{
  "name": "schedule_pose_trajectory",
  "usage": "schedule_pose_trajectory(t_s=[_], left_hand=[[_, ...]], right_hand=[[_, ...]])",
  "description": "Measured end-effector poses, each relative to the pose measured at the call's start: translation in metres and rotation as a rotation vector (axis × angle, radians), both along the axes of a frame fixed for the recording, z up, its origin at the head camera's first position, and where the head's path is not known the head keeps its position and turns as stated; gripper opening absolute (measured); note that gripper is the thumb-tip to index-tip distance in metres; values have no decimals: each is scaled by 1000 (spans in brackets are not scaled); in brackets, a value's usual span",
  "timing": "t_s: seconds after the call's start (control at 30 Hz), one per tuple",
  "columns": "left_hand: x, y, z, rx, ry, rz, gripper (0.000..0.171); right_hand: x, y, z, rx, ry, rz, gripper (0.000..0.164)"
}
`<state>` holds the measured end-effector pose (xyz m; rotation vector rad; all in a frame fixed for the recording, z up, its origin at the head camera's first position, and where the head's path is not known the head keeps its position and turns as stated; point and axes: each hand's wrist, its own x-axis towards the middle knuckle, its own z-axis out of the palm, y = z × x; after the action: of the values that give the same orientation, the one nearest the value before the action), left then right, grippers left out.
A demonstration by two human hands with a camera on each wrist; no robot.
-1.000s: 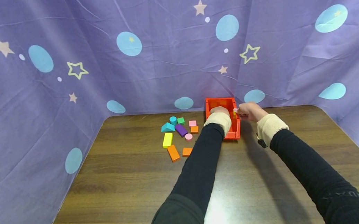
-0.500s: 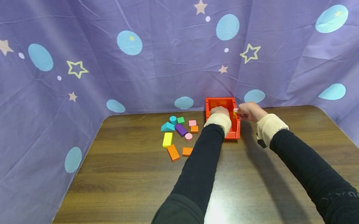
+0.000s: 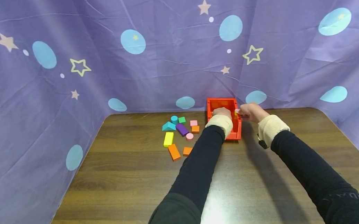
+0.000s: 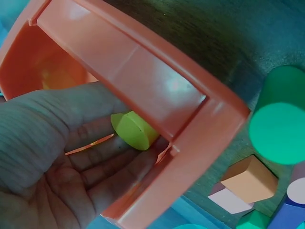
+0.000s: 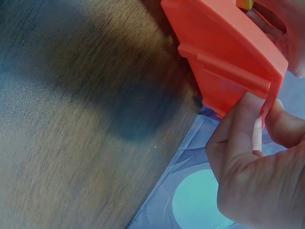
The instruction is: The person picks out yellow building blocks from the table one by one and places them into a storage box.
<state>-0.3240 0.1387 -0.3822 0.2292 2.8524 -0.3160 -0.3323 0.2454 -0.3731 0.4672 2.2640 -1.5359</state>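
Note:
A red plastic bin point(image 3: 237, 130) stands at the back of the table. My left hand point(image 3: 222, 112) reaches down into it. In the left wrist view its thumb and fingers curl round a yellow round block point(image 4: 136, 131), close to the bin's wall; the fingertips are partly hidden by that wall. My right hand point(image 3: 252, 112) is at the bin's right side. It pinches the rim between thumb and fingers, as the right wrist view shows.
Left of the bin lie loose blocks: a purple one point(image 3: 182, 129), a blue triangle point(image 3: 168, 126), a yellow one point(image 3: 168, 139), an orange one point(image 3: 174, 152), a pink disc point(image 3: 189, 136) and several others. A purple patterned cloth point(image 3: 171, 81) hangs behind the table.
Both hands keep their places at the bin, and the loose blocks lie where they were. Only the head view has shifted slightly.

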Motion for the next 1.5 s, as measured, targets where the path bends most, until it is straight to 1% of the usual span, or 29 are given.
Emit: schedule_pose_trajectory(t_s=[0.13,0.3,0.37,0.4,0.47,0.53,0.57,0.6,0.67,0.7,0.73,0.77,0.83,0.87,0.93,0.97,1.07,1.17,1.3,1.5], left_hand=[[5,-2,3,-10,-4,-24,31],[18,-9,14,13,20,-45,31],[18,-9,15,21,29,-58,30],[17,-9,14,20,30,-65,29],[11,-7,13,19,19,-74,29],[4,-5,12,17,4,-75,30],[0,-4,11,14,-10,-75,30],[-5,-2,9,12,-20,-71,31],[-16,1,1,17,-22,-62,30],[-22,3,-4,19,-16,-58,30],[-32,6,-18,27,26,-56,27],[-36,7,-21,34,35,-55,26],[-39,7,-25,46,52,-63,24],[-38,6,-22,48,47,-73,25],[-31,1,-12,44,43,-106,27],[-21,-4,3,44,5,-122,28],[-5,-14,24,62,17,-173,29],[10,-23,41,91,31,-211,24],[19,-32,57,104,28,-262,17],[23,-39,75,101,25,-334,20]], right_hand=[[0,-1,0,11,-10,0,16],[-1,0,0,-13,-18,7,23],[-3,1,-1,-13,-19,5,23],[-4,2,-3,-8,-19,0,22],[-13,7,-11,-4,-17,-1,19],[-29,16,-27,-18,-22,1,18],[-43,24,-40,-50,-18,24,20],[-55,32,-52,-77,-19,44,22],[-67,39,-63,-108,-27,64,27],[-67,39,-63,-107,-26,74,28],[-63,36,-60,-96,-19,74,30],[-57,33,-54,-82,-14,77,31],[-33,20,-31,-44,-21,53,32],[-26,16,-23,-47,-21,52,33],[-11,8,-8,-52,-18,47,33],[-6,7,-3,-62,-18,47,32],[2,3,3,-75,-8,33,27],[4,2,4,-59,8,22,21],[3,2,3,-49,14,32,20],[3,2,2,-42,18,47,24]])
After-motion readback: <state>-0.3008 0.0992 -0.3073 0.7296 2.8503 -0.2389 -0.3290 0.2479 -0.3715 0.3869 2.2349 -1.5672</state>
